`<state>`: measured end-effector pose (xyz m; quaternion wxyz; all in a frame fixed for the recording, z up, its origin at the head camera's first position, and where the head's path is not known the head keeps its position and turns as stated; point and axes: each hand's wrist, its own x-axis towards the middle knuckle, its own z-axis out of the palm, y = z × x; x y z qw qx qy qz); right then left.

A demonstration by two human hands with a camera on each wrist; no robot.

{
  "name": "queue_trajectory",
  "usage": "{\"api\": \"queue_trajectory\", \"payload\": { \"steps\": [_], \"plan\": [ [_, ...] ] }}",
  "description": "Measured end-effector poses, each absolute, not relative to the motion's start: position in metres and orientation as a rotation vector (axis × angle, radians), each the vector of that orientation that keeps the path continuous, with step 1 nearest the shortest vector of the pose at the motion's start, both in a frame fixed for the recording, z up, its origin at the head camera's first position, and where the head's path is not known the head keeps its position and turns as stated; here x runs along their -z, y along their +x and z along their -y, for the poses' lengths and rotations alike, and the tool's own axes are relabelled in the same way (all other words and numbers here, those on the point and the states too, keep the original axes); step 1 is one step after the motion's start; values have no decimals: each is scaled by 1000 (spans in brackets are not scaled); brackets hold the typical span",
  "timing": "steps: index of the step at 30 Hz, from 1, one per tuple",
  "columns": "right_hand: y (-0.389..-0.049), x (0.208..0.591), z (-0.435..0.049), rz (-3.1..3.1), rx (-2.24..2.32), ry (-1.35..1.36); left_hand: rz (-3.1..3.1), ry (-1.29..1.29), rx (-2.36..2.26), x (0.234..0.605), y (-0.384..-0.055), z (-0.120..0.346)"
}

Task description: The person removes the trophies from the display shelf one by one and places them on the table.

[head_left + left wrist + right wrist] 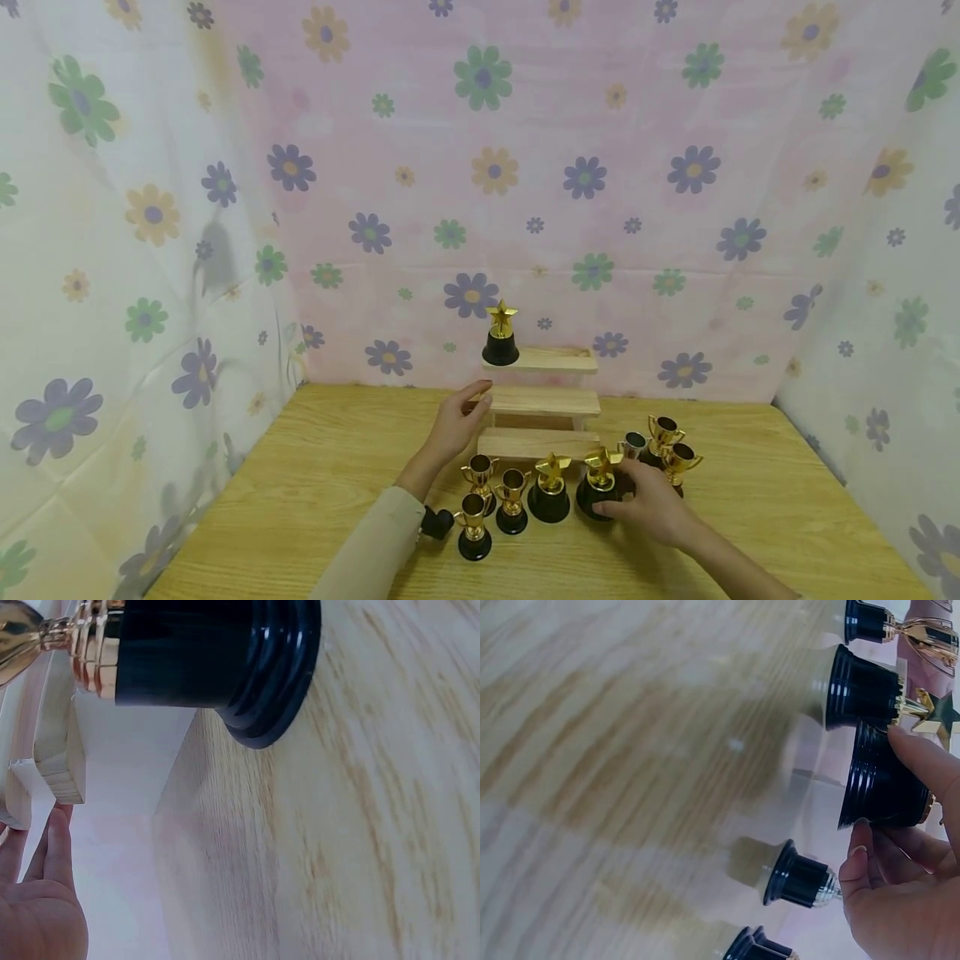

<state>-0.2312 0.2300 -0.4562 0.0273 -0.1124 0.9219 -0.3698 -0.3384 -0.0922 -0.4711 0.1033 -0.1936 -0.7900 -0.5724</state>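
My right hand (654,504) grips the black base of a gold star trophy (595,497), thumb on one side and fingers on the other. In the right wrist view this black base (886,780) stands close beside a second star trophy (862,690). My left hand (454,423) has its fingers extended at the left end of the three-tier wooden stand (538,402). In the left wrist view the fingertips (58,847) meet the ends of the wooden steps. Another star trophy (501,337) stands upright at the left of the top step.
Gold cup trophies (512,500) on black bases stand in front of the stand, left of the star trophies. Right of the stand, a silver cup (632,444) and gold cups (664,435) stand together. A flower-patterned cloth (420,133) encloses the wooden table (315,467).
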Motion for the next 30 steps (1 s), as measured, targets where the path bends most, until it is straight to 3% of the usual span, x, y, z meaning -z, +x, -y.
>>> {"api": "queue_trajectory", "payload": {
  "steps": [5, 18, 30],
  "plan": [
    [-234, 461, -229, -2850, 1157, -359, 2331, -573, 1679, 447, -320, 89],
    [-234, 468, -227, -2895, 1105, -397, 2313, -577, 1696, 445, -319, 89],
    [-237, 473, -228, -2867, 1118, -392, 2319, -556, 1693, 479, -345, 91]
  ]
}}
